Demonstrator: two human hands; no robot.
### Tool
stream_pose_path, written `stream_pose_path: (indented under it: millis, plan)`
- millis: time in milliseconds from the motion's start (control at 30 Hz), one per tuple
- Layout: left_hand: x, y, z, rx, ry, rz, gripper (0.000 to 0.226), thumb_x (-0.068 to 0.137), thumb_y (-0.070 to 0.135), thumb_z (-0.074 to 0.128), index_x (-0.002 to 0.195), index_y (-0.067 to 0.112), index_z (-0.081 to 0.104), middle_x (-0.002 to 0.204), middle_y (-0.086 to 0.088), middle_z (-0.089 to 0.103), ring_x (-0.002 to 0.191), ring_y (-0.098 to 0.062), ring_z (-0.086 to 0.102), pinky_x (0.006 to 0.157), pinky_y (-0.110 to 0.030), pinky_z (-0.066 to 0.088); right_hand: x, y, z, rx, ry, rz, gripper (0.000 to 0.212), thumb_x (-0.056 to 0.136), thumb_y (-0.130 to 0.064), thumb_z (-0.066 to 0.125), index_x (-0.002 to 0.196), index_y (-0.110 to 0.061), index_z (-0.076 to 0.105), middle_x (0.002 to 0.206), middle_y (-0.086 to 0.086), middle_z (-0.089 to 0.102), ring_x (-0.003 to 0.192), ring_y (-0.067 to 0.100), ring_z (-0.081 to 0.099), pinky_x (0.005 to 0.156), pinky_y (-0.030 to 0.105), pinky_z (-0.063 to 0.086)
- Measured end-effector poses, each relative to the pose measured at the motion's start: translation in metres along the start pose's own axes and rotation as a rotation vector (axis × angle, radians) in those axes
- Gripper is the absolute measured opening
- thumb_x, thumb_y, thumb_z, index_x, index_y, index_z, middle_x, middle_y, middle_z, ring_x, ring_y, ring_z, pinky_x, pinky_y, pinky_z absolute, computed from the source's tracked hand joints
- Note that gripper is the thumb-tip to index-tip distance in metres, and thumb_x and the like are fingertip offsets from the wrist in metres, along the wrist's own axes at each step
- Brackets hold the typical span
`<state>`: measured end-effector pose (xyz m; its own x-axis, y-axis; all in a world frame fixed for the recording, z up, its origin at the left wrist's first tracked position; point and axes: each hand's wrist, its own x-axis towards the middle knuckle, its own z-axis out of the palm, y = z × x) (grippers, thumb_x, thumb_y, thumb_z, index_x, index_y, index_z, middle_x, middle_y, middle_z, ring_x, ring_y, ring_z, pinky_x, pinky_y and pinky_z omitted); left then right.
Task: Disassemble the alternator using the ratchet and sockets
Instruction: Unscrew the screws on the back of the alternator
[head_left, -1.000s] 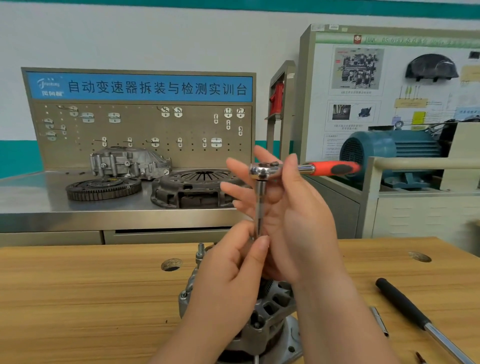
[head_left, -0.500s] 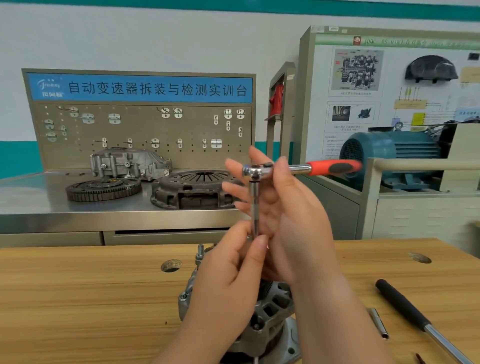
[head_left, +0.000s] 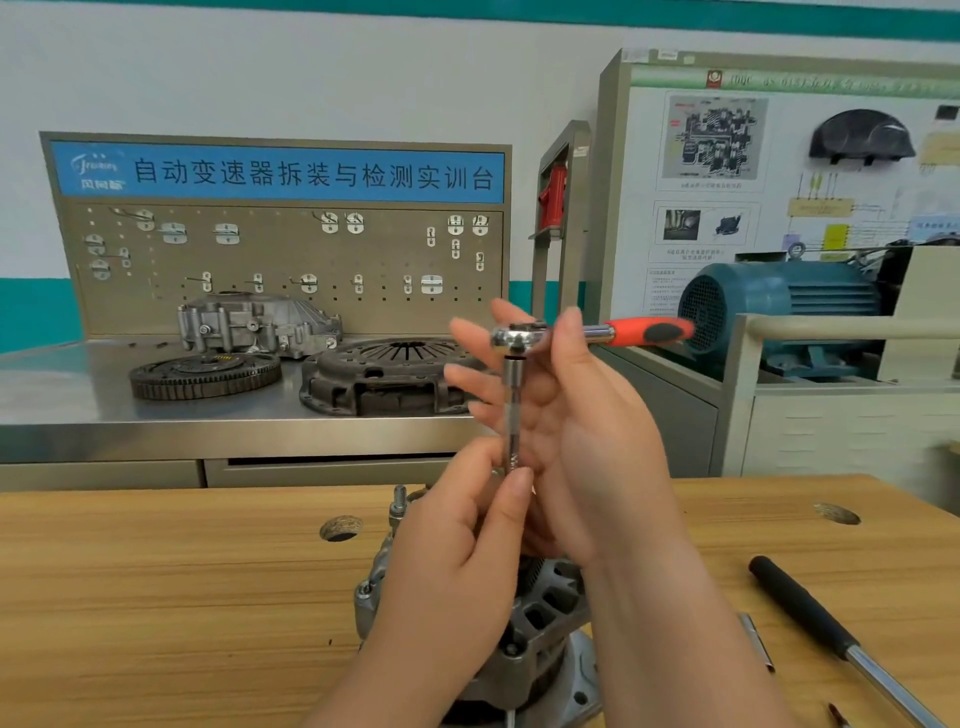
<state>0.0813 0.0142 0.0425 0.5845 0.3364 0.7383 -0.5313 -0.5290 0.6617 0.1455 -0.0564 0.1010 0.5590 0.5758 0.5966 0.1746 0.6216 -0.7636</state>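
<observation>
The wooden counter (head_left: 156, 597) carries the alternator (head_left: 540, 629), which stands directly beneath both hands, partly hidden behind the wrists, with no tool on it. The right hand (head_left: 592, 447) is raised above the alternator. Its thumb presses the ratchet (head_left: 597, 332) against the forefinger just behind the head, and its other fingers lie spread and nearly straight behind the tool. The left hand (head_left: 457, 566) sits lower and just to the left. Its thumb and fingertips pinch the bottom end of the extension bar (head_left: 513, 405), which hangs upright from the ratchet head. Change over the last second is slight: the ratchet head has drifted a little to the left, the orange grip still points out to the right of the right hand, and the left hand's pinch has stayed at the same end of the bar. Whether a socket is fitted there cannot be told, as the fingers cover it. Judgement: the tool is still being made up in the air, and no fastener is engaged yet. A black-handled tool (head_left: 800, 608) lies on the counter to the right of the right forearm, well apart from the alternator.
</observation>
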Motion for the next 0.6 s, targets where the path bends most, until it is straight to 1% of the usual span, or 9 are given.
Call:
stream_pose_path:
  millis: [67, 100, 167, 233, 300, 400, 467, 533, 600]
  plan:
    - [0.0009, -0.0015, -0.0001, 0.0, 0.024, -0.009, 0.013, 0.092, 0.029, 0.049, 0.086, 0.031, 0.06, 0.068, 0.002, 0.07, 0.062, -0.011, 0.067, 0.06, -0.024, 0.054, -0.0006, -0.0015, 0.0007, -0.057, -0.012, -0.113, 0.026, 0.091, -0.047, 0.056, 0.11, -0.034, 0.069, 0.12, -0.01, 0.07, 0.116, 0.013, 0.063, 0.098, 0.035, 0.048]
    - [0.0012, -0.0021, 0.0002, 0.002, 0.028, -0.025, 0.012, 0.091, 0.028, 0.049, 0.084, 0.03, 0.059, 0.067, 0.003, 0.071, 0.061, -0.01, 0.067, 0.06, -0.022, 0.052, -0.0007, -0.0027, -0.0002, -0.095, -0.026, -0.179, 0.022, 0.089, -0.04, 0.063, 0.11, -0.039, 0.07, 0.124, -0.013, 0.067, 0.122, 0.011, 0.059, 0.104, 0.04, 0.045]
    - [0.0012, -0.003, 0.0015, 0.0, 0.036, -0.043, 0.01, 0.089, 0.029, 0.05, 0.084, 0.03, 0.058, 0.068, 0.002, 0.071, 0.061, -0.009, 0.067, 0.061, -0.022, 0.052, -0.0012, -0.004, -0.0004, -0.156, -0.082, -0.258, 0.031, 0.082, -0.035, 0.066, 0.11, -0.046, 0.069, 0.129, -0.017, 0.063, 0.128, 0.011, 0.054, 0.109, 0.045, 0.042]
    - [0.0008, -0.0033, 0.0019, 0.005, 0.046, -0.04, 0.009, 0.088, 0.032, 0.05, 0.085, 0.031, 0.058, 0.067, 0.003, 0.072, 0.06, -0.006, 0.066, 0.059, -0.016, 0.048, -0.0009, -0.0027, 0.0004, -0.117, -0.083, -0.253, 0.03, 0.082, -0.036, 0.066, 0.11, -0.045, 0.069, 0.13, -0.016, 0.063, 0.123, 0.013, 0.059, 0.104, 0.039, 0.046]
    - [0.0004, -0.0019, 0.0012, -0.002, 0.042, -0.032, 0.009, 0.089, 0.037, 0.052, 0.086, 0.032, 0.059, 0.066, 0.002, 0.071, 0.058, -0.003, 0.063, 0.056, -0.013, 0.044, -0.0009, -0.0023, 0.0029, 0.025, -0.054, -0.166, 0.026, 0.089, -0.038, 0.06, 0.114, -0.035, 0.066, 0.123, -0.01, 0.068, 0.108, 0.016, 0.068, 0.092, 0.029, 0.051]
    - [-0.0006, 0.001, -0.0001, 0.028, 0.018, -0.011, 0.015, 0.09, 0.045, 0.049, 0.091, 0.036, 0.06, 0.072, 0.008, 0.07, 0.063, -0.002, 0.063, 0.057, -0.012, 0.045, 0.0001, 0.001, 0.0032, 0.107, -0.018, 0.016, 0.048, 0.086, -0.055, 0.046, 0.116, -0.022, 0.064, 0.105, 0.004, 0.076, 0.095, 0.019, 0.072, 0.085, 0.027, 0.056]
    - [-0.0007, 0.0017, -0.0011, 0.086, 0.019, 0.011, 0.014, 0.092, 0.039, 0.045, 0.091, 0.037, 0.06, 0.074, 0.009, 0.068, 0.065, -0.006, 0.06, 0.055, -0.012, 0.043, -0.0002, 0.001, 0.0042, 0.073, 0.007, 0.042, 0.054, 0.081, -0.057, 0.042, 0.115, -0.022, 0.064, 0.101, 0.005, 0.076, 0.091, 0.017, 0.072, 0.081, 0.025, 0.057]
    - [0.0, 0.0014, -0.0008, 0.101, 0.041, 0.022, 0.014, 0.091, 0.035, 0.046, 0.089, 0.034, 0.059, 0.074, 0.004, 0.066, 0.065, -0.012, 0.058, 0.056, -0.017, 0.042, -0.0005, 0.0023, 0.0065, 0.009, 0.018, -0.028, 0.041, 0.087, -0.056, 0.048, 0.11, -0.028, 0.067, 0.108, -0.001, 0.075, 0.098, 0.013, 0.07, 0.084, 0.023, 0.055]
    - [0.001, 0.0001, 0.0007, 0.066, 0.075, -0.017, 0.013, 0.088, 0.036, 0.049, 0.083, 0.028, 0.058, 0.069, -0.003, 0.064, 0.059, -0.014, 0.055, 0.055, -0.023, 0.041, -0.0015, 0.0014, 0.0078, -0.06, 0.02, -0.146, 0.022, 0.089, -0.041, 0.054, 0.103, -0.037, 0.071, 0.119, -0.008, 0.07, 0.115, 0.01, 0.063, 0.101, 0.032, 0.049]
